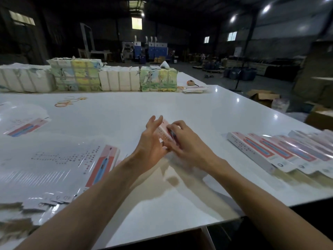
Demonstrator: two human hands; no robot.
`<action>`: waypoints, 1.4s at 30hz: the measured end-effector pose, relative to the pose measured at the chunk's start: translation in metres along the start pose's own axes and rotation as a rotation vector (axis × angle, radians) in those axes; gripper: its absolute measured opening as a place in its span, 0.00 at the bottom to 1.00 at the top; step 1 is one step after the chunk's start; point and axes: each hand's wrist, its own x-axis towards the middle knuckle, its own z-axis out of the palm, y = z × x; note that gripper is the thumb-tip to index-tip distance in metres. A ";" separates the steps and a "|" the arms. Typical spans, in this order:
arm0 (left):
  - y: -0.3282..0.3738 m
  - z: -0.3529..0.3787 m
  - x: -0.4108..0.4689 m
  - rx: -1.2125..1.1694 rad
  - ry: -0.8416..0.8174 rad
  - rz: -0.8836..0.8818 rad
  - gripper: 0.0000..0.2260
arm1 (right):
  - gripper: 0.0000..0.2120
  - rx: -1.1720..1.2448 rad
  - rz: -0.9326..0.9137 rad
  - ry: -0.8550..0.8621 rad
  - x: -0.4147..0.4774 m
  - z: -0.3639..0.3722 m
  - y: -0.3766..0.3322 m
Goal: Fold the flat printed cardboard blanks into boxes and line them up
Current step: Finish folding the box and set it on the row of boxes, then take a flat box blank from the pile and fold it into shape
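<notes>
A pink and white printed cardboard box (pixel 163 132) is held over the middle of the white table (pixel 126 112), pointing away from me. My left hand (pixel 152 139) supports its left side with the fingers spread upward. My right hand (pixel 182 138) grips its top and right side. A stack of flat printed blanks (pixel 59 168) lies at the left. A row of folded boxes (pixel 281 152) leans side by side at the right.
Wrapped bundles of paper stock (pixel 90 78) line the table's far edge. Rubber bands (pixel 70 101) lie on the far left part of the table. More blanks (pixel 25 121) sit at the left edge. Open cartons (pixel 263 97) stand on the floor beyond the right edge.
</notes>
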 end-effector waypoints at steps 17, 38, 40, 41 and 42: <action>-0.027 -0.014 0.007 0.801 -0.001 0.272 0.14 | 0.14 -0.554 0.440 0.063 -0.117 -0.078 0.115; 0.003 -0.011 -0.008 1.711 0.317 0.387 0.05 | 0.10 -0.151 0.183 0.193 0.040 0.032 0.021; 0.016 -0.004 -0.009 1.823 0.353 0.365 0.05 | 0.10 -0.079 0.219 0.197 0.043 0.034 0.030; 0.024 0.000 -0.011 1.859 0.385 0.345 0.05 | 0.10 -0.042 0.244 0.206 0.044 0.034 0.032; 0.034 0.002 -0.013 1.881 0.418 0.300 0.05 | 0.10 -0.012 0.263 0.211 0.044 0.034 0.034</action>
